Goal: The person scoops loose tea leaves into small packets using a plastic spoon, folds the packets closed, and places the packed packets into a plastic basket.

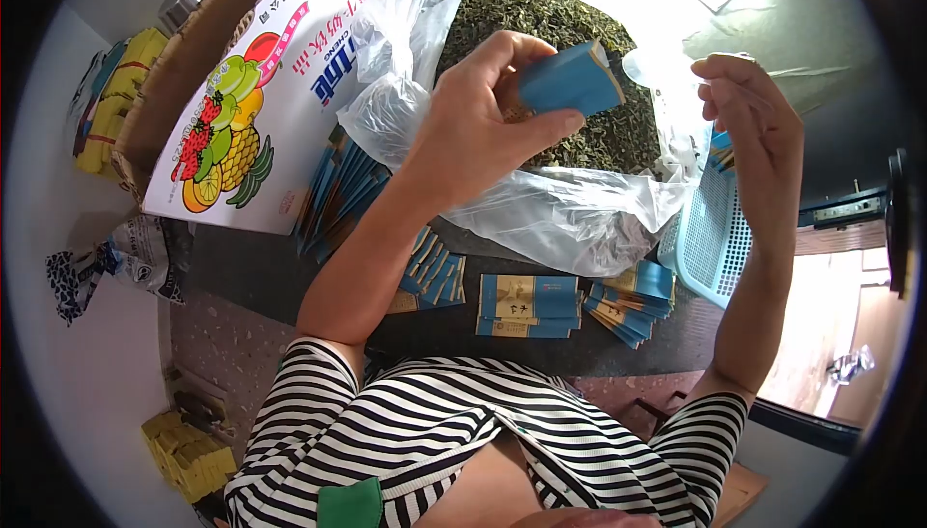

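Note:
My left hand (483, 108) is wrapped round a small blue packet (570, 79), tilted over dark dried leaves (541, 12). The leaves lie in an open clear plastic bag (589, 214). To the right, my right hand (758, 118) is closed on a translucent plastic scoop (641, 67), whose pale bowl is beside the packet's open end; bright glare blurs its handle. Nearer my body, flat blue and tan packets (529, 296) lie stacked, with a fanned pile (632, 301) to their right and more packets (435, 272) partly behind my left forearm.
A cardboard box (145, 113) with a white fruit-printed panel (280, 94) stands at the left, beside more blue packets (338, 190). A light blue basket (710, 238) is under my right forearm. Yellow bundles (121, 94) lie at the far left, others (188, 456) lower down.

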`<state>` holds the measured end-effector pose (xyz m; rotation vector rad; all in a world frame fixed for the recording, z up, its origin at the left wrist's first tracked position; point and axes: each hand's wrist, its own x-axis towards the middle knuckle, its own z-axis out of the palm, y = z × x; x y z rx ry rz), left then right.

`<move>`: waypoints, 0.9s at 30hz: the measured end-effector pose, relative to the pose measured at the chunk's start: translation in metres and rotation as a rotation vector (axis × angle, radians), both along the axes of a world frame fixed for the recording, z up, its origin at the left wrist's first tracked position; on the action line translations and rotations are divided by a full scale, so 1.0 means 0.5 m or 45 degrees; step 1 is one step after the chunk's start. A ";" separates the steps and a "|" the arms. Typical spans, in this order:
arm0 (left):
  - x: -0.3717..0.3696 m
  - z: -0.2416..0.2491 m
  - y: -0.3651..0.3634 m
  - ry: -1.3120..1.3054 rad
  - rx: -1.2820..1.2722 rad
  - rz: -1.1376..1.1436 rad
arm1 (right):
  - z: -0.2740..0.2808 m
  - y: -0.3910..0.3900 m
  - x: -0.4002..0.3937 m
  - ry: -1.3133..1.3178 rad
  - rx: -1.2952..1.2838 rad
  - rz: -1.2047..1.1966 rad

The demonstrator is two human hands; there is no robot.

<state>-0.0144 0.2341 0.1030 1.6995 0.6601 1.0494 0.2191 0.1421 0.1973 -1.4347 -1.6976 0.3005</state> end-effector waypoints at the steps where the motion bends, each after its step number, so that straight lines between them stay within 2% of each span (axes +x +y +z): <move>1: -0.002 0.004 -0.001 -0.062 -0.075 -0.037 | -0.010 0.002 0.002 0.019 0.008 -0.038; 4: -0.003 0.007 -0.009 -0.132 0.022 0.021 | -0.034 0.008 0.031 -0.073 -0.111 -0.079; 8: -0.013 0.006 -0.009 -0.183 0.068 0.052 | -0.039 -0.002 0.043 0.006 -0.216 -0.138; 11: -0.013 0.005 -0.009 -0.297 0.071 -0.059 | -0.037 -0.010 0.042 0.023 -0.209 -0.184; 12: -0.012 0.005 -0.011 -0.346 0.002 -0.141 | -0.042 -0.007 0.037 -0.100 0.041 -0.118; 14: -0.011 0.007 -0.015 -0.391 -0.070 -0.229 | -0.044 -0.010 0.024 -0.222 0.290 -0.058; 16: -0.014 0.013 -0.018 -0.415 -0.106 -0.428 | -0.035 -0.037 0.011 -0.007 0.268 0.000; 17: -0.011 0.013 -0.024 -0.411 -0.106 -0.438 | -0.027 -0.052 0.011 0.101 0.216 0.116; 18: -0.007 0.012 -0.031 -0.376 -0.080 -0.461 | -0.023 -0.056 0.003 0.105 0.218 0.106; 21: -0.002 0.017 -0.058 -0.289 -0.065 -0.537 | 0.000 -0.069 -0.039 -0.150 0.187 0.179; 24: 0.001 0.018 -0.080 -0.238 -0.118 -0.645 | -0.004 -0.077 -0.062 -0.101 -0.011 0.273; 25: 0.004 0.015 -0.086 -0.267 -0.091 -0.639 | -0.015 -0.074 -0.059 -0.093 -0.006 0.232; 27: 0.017 0.021 -0.102 -0.230 -0.035 -0.548 | -0.029 -0.071 -0.041 -0.211 0.136 0.356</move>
